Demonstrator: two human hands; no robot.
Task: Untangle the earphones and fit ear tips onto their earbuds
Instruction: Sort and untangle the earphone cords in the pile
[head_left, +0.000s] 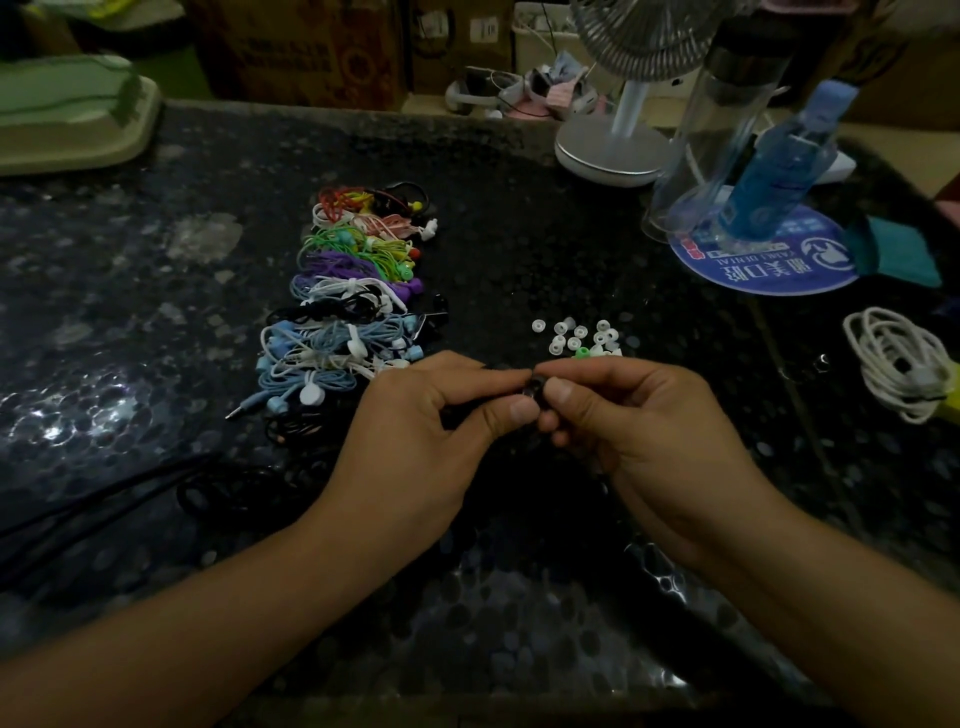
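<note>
Both hands meet at the middle of the dark speckled table (156, 312). My left hand (431, 431) pinches a black earbud (535, 388) between thumb and forefinger, and my right hand (634, 421) presses a black ear tip against it from the right. The black cable (234, 488) of this earphone trails off to the left. Just beyond my hands lies a scatter of white ear tips (576, 335) with one green ear tip (582, 353). A row of bundled coloured earphones (353, 296) runs away from me to the left of them.
A coiled white cable (898, 364) lies at the right edge. At the back right stand a white fan base (608, 150), a clear bottle (711, 130) and a blue bottle (779, 156) on a round blue mat (769, 260). A pale green box (67, 114) sits at the back left.
</note>
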